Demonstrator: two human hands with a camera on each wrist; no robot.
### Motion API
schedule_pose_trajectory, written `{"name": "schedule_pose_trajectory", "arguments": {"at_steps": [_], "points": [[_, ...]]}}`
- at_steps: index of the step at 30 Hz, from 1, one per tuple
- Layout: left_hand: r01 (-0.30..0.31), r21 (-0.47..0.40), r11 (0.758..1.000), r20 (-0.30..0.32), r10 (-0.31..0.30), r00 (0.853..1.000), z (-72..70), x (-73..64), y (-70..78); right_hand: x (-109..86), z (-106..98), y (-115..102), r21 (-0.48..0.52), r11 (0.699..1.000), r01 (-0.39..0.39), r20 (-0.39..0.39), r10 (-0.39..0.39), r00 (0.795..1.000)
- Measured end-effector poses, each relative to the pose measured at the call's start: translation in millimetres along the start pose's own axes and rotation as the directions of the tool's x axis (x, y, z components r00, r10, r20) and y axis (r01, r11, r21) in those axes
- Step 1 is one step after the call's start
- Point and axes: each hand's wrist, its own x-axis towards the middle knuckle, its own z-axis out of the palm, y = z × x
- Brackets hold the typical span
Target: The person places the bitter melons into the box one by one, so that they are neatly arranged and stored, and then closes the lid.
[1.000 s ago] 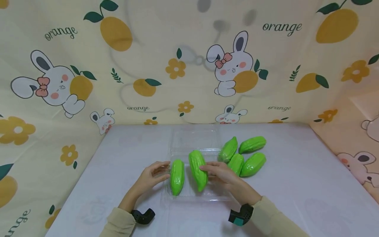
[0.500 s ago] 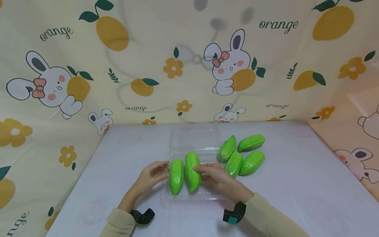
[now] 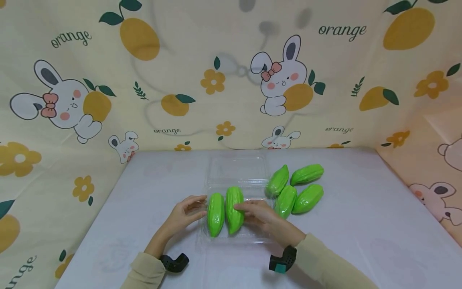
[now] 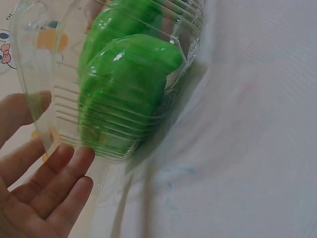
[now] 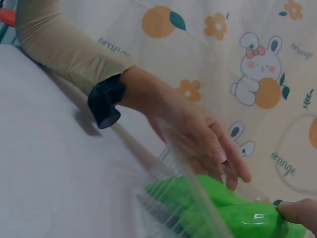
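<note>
A clear plastic clamshell box (image 3: 252, 240) lies on the table with its lid (image 3: 237, 169) folded back. In its left part rests a glossy green ridged gourd (image 3: 215, 215), lengthwise. Beside it, nearly parallel, is a second green gourd (image 3: 234, 204), held by my right hand (image 3: 265, 218) with the thumb on top and the fingers along its right side. My left hand (image 3: 183, 214) touches the box's left wall with loosely bent fingers, as the left wrist view shows at the ribbed side. In the right wrist view the right thumb (image 5: 301, 212) presses the gourd's end.
Several more green gourds (image 3: 306, 198) lie in a cluster to the right of the box, one against its edge. A white cloth covers the table (image 3: 361, 224). Behind stands a patterned curtain (image 3: 231, 36) with rabbits and oranges. Both wrists wear black cameras (image 3: 174, 263).
My right hand has moved left and lowered the second gourd beside the first one, and it now stands straighter. The left hand has stayed at the box's side.
</note>
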Motion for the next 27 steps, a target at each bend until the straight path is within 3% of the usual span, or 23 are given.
{"name": "schedule_pose_trajectory", "arguments": {"at_steps": [11, 17, 27], "points": [[-0.01, -0.007, 1.0, -0.001, 0.01, 1.0, 1.9, 1.9, 1.4, 2.4, -0.1, 2.1, -0.079, 0.997, 0.025, 0.045, -0.022, 0.999], [-0.018, -0.005, 1.0, -0.004, 0.018, 1.0, 2.3, 1.6, 0.0, 2.5, -0.7, 3.5, -0.075, 0.997, 0.026, 0.034, -0.024, 0.999], [-0.019, 0.001, 1.0, -0.003, 0.019, 1.0, 2.3, 0.8, 0.2, 3.3, 0.3, 6.6, -0.27, 0.96, 0.07, 0.013, -0.069, 0.998]]}}
